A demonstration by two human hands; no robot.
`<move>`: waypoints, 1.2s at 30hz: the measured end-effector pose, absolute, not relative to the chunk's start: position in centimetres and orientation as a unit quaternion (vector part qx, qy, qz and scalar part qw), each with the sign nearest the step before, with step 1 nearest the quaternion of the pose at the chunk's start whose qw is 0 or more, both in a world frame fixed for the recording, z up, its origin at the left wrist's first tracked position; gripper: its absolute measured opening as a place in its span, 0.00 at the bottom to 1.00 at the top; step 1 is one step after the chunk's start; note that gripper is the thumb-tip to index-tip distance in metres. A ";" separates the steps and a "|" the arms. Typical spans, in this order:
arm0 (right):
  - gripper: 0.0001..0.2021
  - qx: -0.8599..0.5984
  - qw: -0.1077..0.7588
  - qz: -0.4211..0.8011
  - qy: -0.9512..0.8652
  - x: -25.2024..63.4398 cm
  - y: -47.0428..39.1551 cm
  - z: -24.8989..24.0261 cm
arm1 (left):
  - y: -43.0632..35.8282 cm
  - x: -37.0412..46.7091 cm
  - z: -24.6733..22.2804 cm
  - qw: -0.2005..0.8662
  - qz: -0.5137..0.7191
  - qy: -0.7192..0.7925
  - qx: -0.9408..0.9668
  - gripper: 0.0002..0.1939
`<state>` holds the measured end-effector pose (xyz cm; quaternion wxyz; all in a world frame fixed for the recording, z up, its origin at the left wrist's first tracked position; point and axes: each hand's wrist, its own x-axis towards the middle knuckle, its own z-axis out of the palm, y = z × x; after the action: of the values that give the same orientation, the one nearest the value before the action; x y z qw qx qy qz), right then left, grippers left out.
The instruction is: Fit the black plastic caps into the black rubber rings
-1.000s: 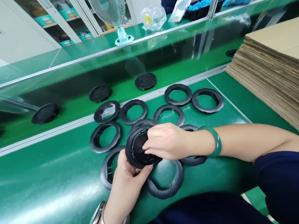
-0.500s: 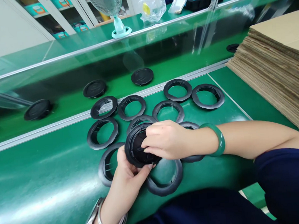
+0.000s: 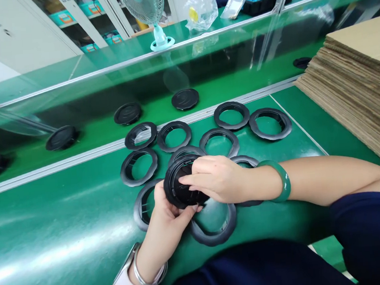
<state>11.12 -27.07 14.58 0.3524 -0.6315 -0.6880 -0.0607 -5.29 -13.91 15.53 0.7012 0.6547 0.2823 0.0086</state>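
Little has shifted since a second ago: both hands stay clamped on the black ring assembly (image 3: 182, 185), left hand (image 3: 165, 220) gripping below, right hand (image 3: 218, 177) pinching its face. Round, ribbed, matte plastic, it tilts toward the worker above scalloped rings (image 3: 213, 222) on the glossy green bench (image 3: 52, 243).

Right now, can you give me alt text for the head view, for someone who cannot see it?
Both hands grip one black round part above a green table: left hand from below, right hand over its top. Black rings lie around them; black discs sit on the conveyor belt beyond, and a cardboard stack stands at right.
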 end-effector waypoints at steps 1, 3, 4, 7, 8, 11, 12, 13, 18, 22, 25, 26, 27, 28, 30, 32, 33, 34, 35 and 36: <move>0.10 -0.631 0.358 -0.058 -0.685 11.1 -27.1 14.4 | -13.9 -5.3 15.5 0.706 0.008 0.282 0.650 0.32; 0.10 -0.632 0.366 -0.054 -0.681 11.0 -27.0 14.3 | -13.9 -5.3 15.4 0.709 0.011 0.283 0.646 0.32; 0.10 -0.633 0.368 -0.054 -0.679 11.0 -27.0 14.2 | -13.9 -5.3 15.4 0.709 0.013 0.284 0.646 0.32; 0.11 -0.637 0.369 -0.062 -0.674 10.9 -26.9 14.3 | -13.9 -5.2 15.4 0.706 0.020 0.286 0.647 0.32; 0.11 -0.639 0.366 -0.064 -0.674 10.9 -26.9 14.3 | -13.9 -5.2 15.4 0.705 0.021 0.287 0.648 0.32; 0.09 -0.649 0.340 -0.065 -0.677 10.8 -26.9 14.4 | -14.0 -5.2 15.5 0.698 0.014 0.296 0.652 0.32; 0.09 -0.656 0.326 -0.065 -0.678 10.7 -26.9 14.5 | -14.1 -5.2 15.6 0.696 0.012 0.301 0.652 0.32; 0.09 -0.664 0.312 -0.065 -0.677 10.6 -26.9 14.6 | -14.1 -5.2 15.7 0.693 0.011 0.306 0.652 0.32; 0.14 -0.695 0.260 -0.044 -0.669 9.9 -26.9 15.2 | -14.3 -5.5 15.5 0.680 0.012 0.308 0.665 0.35; 0.14 -0.682 0.254 -0.052 -0.684 9.9 -26.9 15.8 | -14.5 -5.6 15.4 0.675 0.026 0.296 0.675 0.36; 0.12 -0.667 0.348 -0.078 -0.654 10.3 -27.2 16.1 | -14.8 -5.2 15.8 0.709 0.051 0.296 0.638 0.35; 0.14 -0.671 0.396 -0.080 -0.622 10.5 -27.2 16.2 | -14.9 -5.0 16.0 0.716 0.069 0.302 0.626 0.36; 0.17 -0.679 0.442 -0.070 -0.582 10.7 -27.2 16.1 | -15.0 -4.9 16.2 0.718 0.089 0.310 0.617 0.37; 0.21 -0.688 0.481 -0.045 -0.541 10.9 -27.2 15.9 | -15.1 -4.8 16.4 0.715 0.107 0.318 0.614 0.38; 0.24 -0.701 0.530 0.051 -0.473 11.2 -26.8 15.3 | -15.2 -4.9 16.4 0.709 0.122 0.322 0.616 0.39; 0.17 -0.690 0.562 0.160 -0.428 11.3 -26.2 14.3 | -15.0 -5.2 16.0 0.695 0.108 0.317 0.637 0.40; 0.12 -0.681 0.574 0.199 -0.408 11.3 -25.9 13.8 | -14.8 -5.4 15.7 0.682 0.094 0.315 0.653 0.42; 0.08 -0.676 0.583 0.225 -0.390 11.3 -25.6 13.5 | -14.7 -5.6 15.4 0.671 0.082 0.313 0.667 0.43; 0.06 -0.677 0.587 0.240 -0.374 11.3 -25.4 13.2 | -14.5 -5.8 15.1 0.667 0.074 0.311 0.672 0.45; 0.06 -0.684 0.584 0.247 -0.360 11.2 -25.3 13.1 | -14.4 -6.0 14.8 0.672 0.072 0.307 0.670 0.46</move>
<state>11.21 -25.28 13.06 0.5839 -0.6841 -0.3604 0.2474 -5.99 -14.43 14.80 0.6720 0.6700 0.3073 0.0718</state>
